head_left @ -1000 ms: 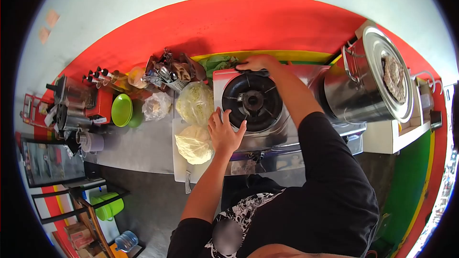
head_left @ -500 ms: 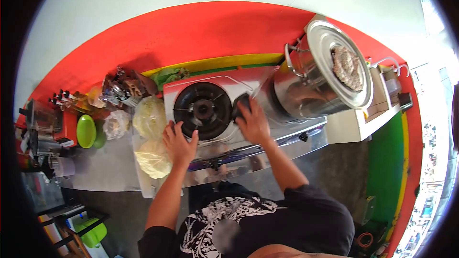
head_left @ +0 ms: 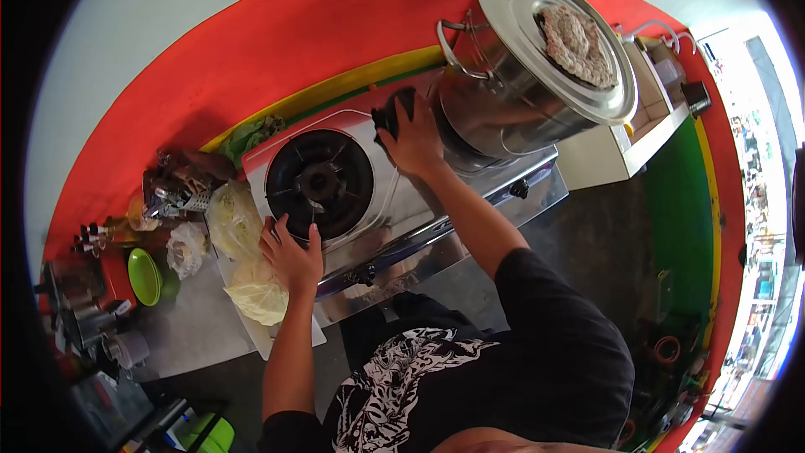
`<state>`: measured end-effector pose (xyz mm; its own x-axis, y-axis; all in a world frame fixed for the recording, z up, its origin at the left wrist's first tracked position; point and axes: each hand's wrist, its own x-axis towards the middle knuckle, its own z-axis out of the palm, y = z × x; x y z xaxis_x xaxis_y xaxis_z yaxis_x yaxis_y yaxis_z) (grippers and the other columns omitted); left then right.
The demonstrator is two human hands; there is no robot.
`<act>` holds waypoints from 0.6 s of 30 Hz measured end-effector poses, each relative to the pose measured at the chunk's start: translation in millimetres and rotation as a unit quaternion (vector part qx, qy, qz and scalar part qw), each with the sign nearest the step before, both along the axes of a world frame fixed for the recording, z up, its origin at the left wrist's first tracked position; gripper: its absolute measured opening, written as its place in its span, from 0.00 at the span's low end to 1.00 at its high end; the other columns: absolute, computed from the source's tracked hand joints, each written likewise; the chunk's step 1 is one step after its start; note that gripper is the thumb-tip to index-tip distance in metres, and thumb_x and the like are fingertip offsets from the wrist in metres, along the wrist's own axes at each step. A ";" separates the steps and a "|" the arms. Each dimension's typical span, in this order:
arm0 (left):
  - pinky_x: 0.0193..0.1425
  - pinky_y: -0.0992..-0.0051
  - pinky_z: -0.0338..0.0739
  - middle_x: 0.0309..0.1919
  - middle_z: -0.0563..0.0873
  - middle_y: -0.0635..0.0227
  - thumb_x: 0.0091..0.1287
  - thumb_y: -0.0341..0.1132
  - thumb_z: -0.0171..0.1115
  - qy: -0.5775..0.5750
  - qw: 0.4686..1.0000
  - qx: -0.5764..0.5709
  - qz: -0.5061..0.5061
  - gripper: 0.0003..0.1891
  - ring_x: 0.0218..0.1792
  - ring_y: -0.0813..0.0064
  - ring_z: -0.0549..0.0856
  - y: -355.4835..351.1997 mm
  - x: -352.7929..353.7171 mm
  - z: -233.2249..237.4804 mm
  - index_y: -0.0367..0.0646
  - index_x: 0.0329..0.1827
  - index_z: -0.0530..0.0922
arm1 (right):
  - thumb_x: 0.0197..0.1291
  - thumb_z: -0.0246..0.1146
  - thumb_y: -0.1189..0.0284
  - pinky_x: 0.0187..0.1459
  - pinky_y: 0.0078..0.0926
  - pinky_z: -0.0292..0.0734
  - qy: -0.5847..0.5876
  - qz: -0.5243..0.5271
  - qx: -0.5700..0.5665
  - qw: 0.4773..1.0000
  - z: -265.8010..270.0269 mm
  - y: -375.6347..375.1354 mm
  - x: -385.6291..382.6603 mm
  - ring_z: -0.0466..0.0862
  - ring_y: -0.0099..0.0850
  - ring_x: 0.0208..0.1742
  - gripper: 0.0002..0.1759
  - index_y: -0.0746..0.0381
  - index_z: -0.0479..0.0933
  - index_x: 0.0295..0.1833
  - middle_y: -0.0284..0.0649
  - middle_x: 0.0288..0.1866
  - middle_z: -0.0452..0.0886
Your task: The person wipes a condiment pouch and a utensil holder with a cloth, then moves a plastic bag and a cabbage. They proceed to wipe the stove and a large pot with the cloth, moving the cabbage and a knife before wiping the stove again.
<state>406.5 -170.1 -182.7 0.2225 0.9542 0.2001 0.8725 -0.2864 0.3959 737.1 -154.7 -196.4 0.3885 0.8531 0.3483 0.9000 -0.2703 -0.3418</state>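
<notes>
My right hand [head_left: 413,144] presses a dark cloth [head_left: 391,114] onto the steel stove top [head_left: 384,174], between the black burner and the large steel pot. My left hand [head_left: 292,257] rests with spread fingers at the lower left edge of the black burner [head_left: 319,180], holding nothing. The pot [head_left: 495,105] stands on the right side of the stove under a round lid [head_left: 511,4], with a crumpled cloth-like pad [head_left: 577,46] on top. A cabbage [head_left: 257,292] lies just left of my left hand.
Bagged cabbage [head_left: 235,220] sits left of the stove, near a clear plastic bag [head_left: 186,249] and a green bowl [head_left: 144,277]. Metal utensils [head_left: 172,189] stand by the red wall [head_left: 277,42]. Beyond the pot is a white open box [head_left: 650,138]. Stove knobs [head_left: 520,189] line the front.
My right hand has moved with the dark cloth toward the back of the stove. My left hand stays by the burner's lower left edge. The whole view has shifted and tilted.
</notes>
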 end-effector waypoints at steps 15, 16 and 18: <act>0.74 0.45 0.67 0.72 0.71 0.50 0.75 0.54 0.63 0.011 1.000 0.005 -0.008 0.30 0.70 0.41 0.71 -0.7 2.8 0.6 0.44 0.71 0.73 | 0.72 0.62 0.51 0.84 0.50 0.55 0.020 0.058 0.083 0.995 -6.6 9.0 -9.7 0.59 0.51 0.87 0.30 0.54 0.79 0.73 0.53 0.86 0.63; 0.74 0.45 0.67 0.72 0.71 0.49 0.75 0.54 0.63 0.010 1.000 0.001 -0.008 0.29 0.70 0.40 0.72 -1.0 2.7 0.5 0.44 0.71 0.73 | 0.71 0.64 0.52 0.83 0.50 0.57 0.034 0.039 0.085 0.995 -0.9 -17.2 -14.4 0.61 0.52 0.86 0.30 0.54 0.79 0.73 0.53 0.85 0.63; 0.73 0.45 0.68 0.72 0.71 0.49 0.76 0.54 0.63 0.011 1.000 0.012 -0.013 0.29 0.69 0.40 0.72 -0.1 0.2 -3.8 0.44 0.71 0.73 | 0.69 0.67 0.55 0.82 0.50 0.59 0.045 -0.009 0.076 0.996 10.6 -70.0 -18.4 0.63 0.54 0.85 0.31 0.54 0.78 0.74 0.54 0.84 0.65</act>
<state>406.8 -170.2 -186.5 0.2520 0.9431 0.2167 0.8732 -0.3182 0.3692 718.7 -224.7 -185.8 0.4393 0.7859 0.4351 0.8591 -0.2261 -0.4591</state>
